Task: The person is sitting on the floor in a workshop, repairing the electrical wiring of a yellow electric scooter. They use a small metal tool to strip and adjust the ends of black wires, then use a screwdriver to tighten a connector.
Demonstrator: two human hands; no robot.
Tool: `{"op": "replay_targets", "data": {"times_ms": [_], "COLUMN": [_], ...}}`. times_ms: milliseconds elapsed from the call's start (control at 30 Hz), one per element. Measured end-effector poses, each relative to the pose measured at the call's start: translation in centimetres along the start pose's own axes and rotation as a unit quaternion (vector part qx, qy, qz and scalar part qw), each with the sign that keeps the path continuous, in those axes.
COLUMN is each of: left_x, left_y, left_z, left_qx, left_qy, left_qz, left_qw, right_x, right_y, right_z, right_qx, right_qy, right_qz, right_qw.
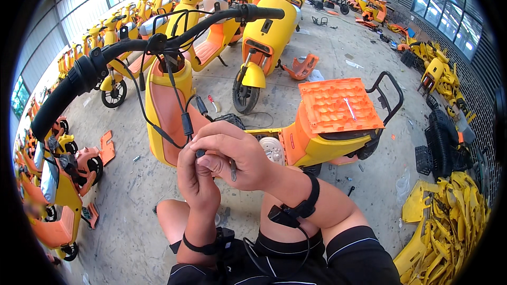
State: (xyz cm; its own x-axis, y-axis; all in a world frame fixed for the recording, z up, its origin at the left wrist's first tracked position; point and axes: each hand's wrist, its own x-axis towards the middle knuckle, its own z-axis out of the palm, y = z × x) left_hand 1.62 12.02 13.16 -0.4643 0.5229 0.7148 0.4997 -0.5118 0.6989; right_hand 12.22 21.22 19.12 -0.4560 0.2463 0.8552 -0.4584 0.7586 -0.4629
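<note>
My left hand (196,179) and my right hand (240,153) are closed together in front of the partly stripped yellow and orange electric scooter (171,103). Between their fingertips is a small dark cylindrical piece (200,153), perhaps a cable end; its kind is too small to tell. A thin grey metal piece (233,170) sticks out below my right fingers, its other end hidden in the hand. Black cables (171,76) hang from the scooter's handlebar (203,24), and one with a thick black connector (187,124) reaches down just behind my fingers.
An orange panel (322,111) lies on the scooter's seat with a thin white tool (349,108) on it. A red-handled screwdriver (213,103) is on the floor beyond. More yellow scooters (269,26) stand behind; yellow panels (449,227) pile up at right.
</note>
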Motion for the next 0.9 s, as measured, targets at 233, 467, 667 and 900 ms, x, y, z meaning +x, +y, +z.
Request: {"op": "replay_targets", "data": {"times_ms": [233,467,667,900], "left_x": [0.05,0.03,0.12,0.26], "left_y": [-0.11,-0.11,-0.09,0.12], "left_z": [-0.17,-0.41,-0.58,-0.48], "left_qx": [0.018,0.011,0.019,0.013], "left_qy": [-0.002,-0.003,0.001,0.01], "left_qz": [0.011,0.006,0.008,0.002], "left_qw": [1.0,1.0,1.0,1.0], "right_x": [0.11,0.17,0.21,0.25], "right_y": [-0.06,0.21,0.18,0.14], "right_z": [0.06,0.29,0.49,0.55], "right_qx": [0.001,-0.008,-0.005,-0.006], "right_qy": [0.0,0.004,0.004,0.004], "right_qz": [-0.001,-0.013,-0.007,-0.008], "right_qw": [1.0,1.0,1.0,1.0]}}
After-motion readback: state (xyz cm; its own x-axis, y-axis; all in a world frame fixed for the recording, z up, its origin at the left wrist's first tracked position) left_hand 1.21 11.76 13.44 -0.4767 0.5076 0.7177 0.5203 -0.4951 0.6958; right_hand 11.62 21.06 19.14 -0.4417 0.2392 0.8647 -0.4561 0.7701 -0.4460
